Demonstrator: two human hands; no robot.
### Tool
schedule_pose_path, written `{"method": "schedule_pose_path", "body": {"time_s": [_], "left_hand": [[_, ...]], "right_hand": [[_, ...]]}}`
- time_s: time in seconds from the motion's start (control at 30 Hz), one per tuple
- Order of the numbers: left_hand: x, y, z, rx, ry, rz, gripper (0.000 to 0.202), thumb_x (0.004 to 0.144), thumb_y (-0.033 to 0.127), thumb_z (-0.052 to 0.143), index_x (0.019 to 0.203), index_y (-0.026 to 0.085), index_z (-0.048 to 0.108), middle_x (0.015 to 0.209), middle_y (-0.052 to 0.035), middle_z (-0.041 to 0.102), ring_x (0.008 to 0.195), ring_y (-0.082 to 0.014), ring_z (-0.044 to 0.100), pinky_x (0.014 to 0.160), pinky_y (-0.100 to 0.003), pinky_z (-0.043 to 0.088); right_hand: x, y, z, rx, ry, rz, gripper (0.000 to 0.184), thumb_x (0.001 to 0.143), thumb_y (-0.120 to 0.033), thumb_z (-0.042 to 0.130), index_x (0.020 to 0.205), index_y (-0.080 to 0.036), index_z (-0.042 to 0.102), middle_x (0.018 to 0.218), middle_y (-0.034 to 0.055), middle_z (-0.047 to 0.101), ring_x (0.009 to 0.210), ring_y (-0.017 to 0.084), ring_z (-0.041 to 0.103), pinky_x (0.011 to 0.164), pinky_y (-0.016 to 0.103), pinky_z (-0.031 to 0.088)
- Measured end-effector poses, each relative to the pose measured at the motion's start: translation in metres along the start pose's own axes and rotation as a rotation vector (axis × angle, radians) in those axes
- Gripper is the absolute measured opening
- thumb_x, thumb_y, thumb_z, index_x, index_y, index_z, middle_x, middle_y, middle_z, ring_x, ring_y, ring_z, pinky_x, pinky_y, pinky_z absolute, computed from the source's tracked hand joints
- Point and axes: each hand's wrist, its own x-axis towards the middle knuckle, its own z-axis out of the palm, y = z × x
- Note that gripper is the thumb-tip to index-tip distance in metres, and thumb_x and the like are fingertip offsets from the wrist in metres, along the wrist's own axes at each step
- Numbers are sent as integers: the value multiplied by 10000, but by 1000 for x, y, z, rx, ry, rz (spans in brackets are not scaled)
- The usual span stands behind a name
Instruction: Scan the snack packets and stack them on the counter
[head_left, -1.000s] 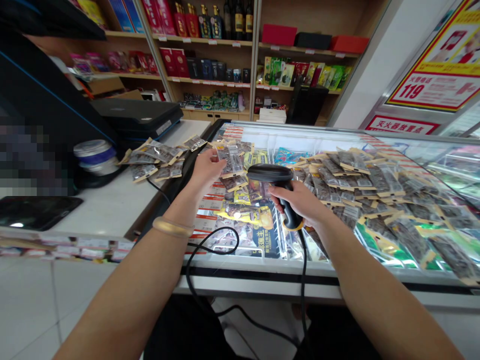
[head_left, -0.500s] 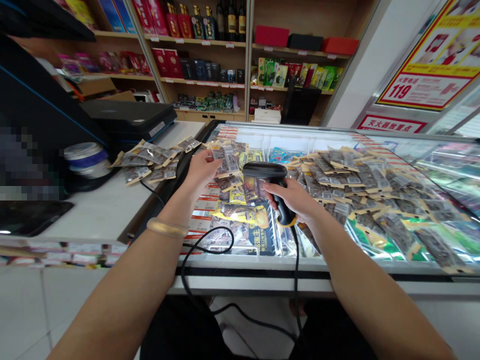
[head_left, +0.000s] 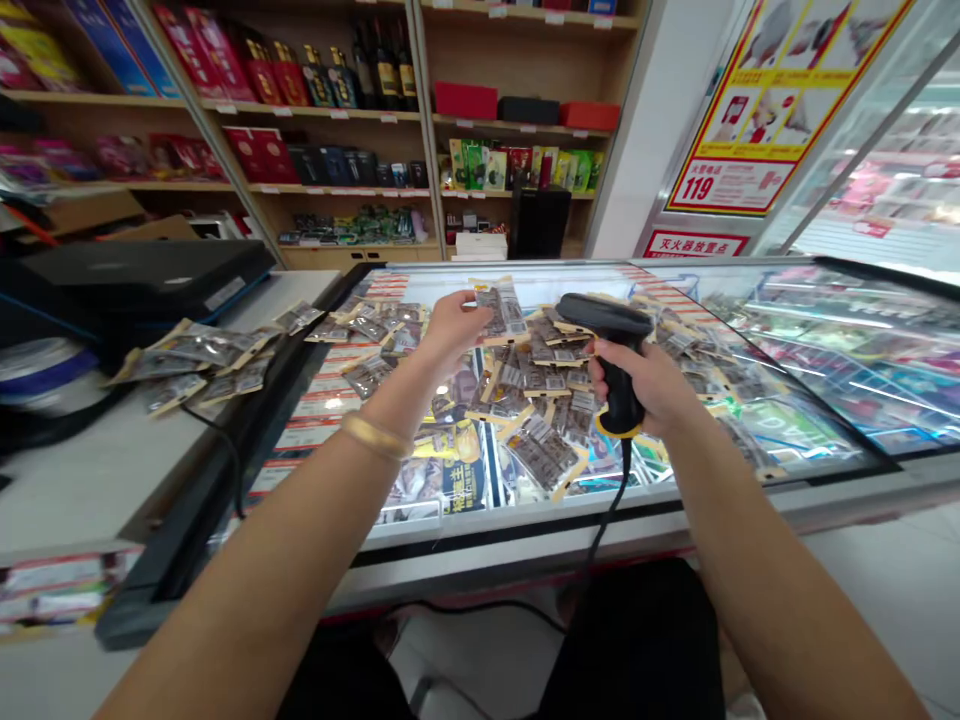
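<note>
I have the left hand (head_left: 456, 325) pinched closed on the left side of one packet (head_left: 501, 308), held face up toward the middle of the freezer's far edge. The right hand (head_left: 660, 385) is wrapped around the grip of the scanner (head_left: 607, 318), its head aimed left at that packet with a gap between. Below and between the hands, the pile (head_left: 551, 385) covers the middle of the freezer (head_left: 480, 550), its nearest packet just beside the near edge. A smaller group (head_left: 371, 320) lies toward the far left corner. For moving, I see open glass (head_left: 319, 420) along the left edge toward the near left corner, and more toward the right edge. Both forearms cross the near edge, and the cord (head_left: 622, 480) drops from the scanner over that same edge, between the forearms. Beyond the freezer's left edge, more packets (head_left: 202, 350) sit on the table (head_left: 67, 500), close to its right edge.
</note>
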Motion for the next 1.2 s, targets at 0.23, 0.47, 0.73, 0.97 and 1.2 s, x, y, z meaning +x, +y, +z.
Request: {"method": "schedule_pose_path", "body": {"time_s": [0.23,0.47,0.73,0.97,1.2], "left_hand": [[7,-4,74,158,-127,96,699,809,129,689,1485,152,511,1170,-101,710,936,-198,717,907,-340,560],[13,-13,81,677,-160,326,656,809,251,715,1445,159,583,1450,-161,631,1391,-323,550,1175,-410,396],[8,-9,64,695,-110,333,678,837,387,718,1452,135,582,1514,-197,562,1492,-337,437,1239,-424,308],[11,-17,-40,703,88,295,618,807,388,719,1361,122,652,1451,-194,617,1379,-313,551,1186,-400,389],[4,-44,-152,810,334,53,420,695,393,818,1051,184,743,1225,-203,722,1259,-437,620,1072,-536,464]], "right_hand": [[0,0,-55,56,160,-34,394,609,-413,878,816,-191,627,589,-38,548,474,98,488,416,233,383],[4,14,-76,63,185,2,381,635,-424,878,805,-201,620,587,-32,547,464,104,481,405,240,378],[1,5,-61,78,184,16,385,609,-408,884,807,-198,631,592,-34,550,477,101,479,400,227,379],[7,0,4,39,-7,-22,389,638,-440,875,819,-204,625,601,-29,561,479,106,488,422,242,400],[24,17,103,-5,-269,36,351,673,-424,857,743,-206,592,576,-13,560,470,114,479,445,270,412]]}}
